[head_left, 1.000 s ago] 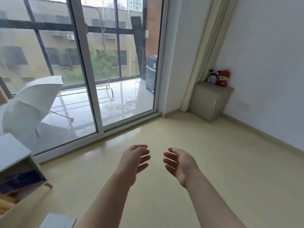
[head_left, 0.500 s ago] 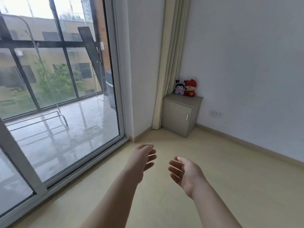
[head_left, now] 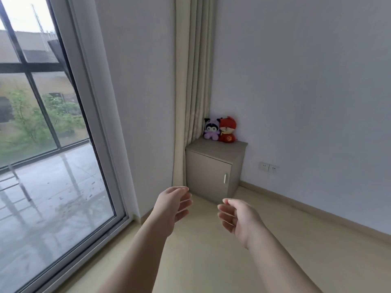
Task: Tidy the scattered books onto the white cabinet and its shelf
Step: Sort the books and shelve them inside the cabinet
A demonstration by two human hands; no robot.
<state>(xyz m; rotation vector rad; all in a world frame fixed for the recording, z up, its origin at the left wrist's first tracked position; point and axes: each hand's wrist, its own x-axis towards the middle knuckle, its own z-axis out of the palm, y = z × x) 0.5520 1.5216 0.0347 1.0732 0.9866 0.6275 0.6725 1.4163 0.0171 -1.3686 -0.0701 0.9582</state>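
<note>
No book and no white cabinet shows in the head view now. My left hand (head_left: 172,206) and my right hand (head_left: 238,218) are stretched out side by side in front of me above the floor. Both have loosely curved fingers and hold nothing. The palms face each other a short gap apart.
A small grey cabinet (head_left: 213,172) with a closed door stands in the far corner, with a purple plush toy (head_left: 211,129) and a red plush toy (head_left: 228,130) on top. A beige curtain (head_left: 193,81) hangs beside it. A glass sliding door (head_left: 53,155) fills the left. A wall socket (head_left: 268,166) sits low on the right wall.
The view has swung to the right: the white shelf with books and the umbrella outside have left the frame, and the grey cabinet now sits near the centre. Both hands stay empty.
</note>
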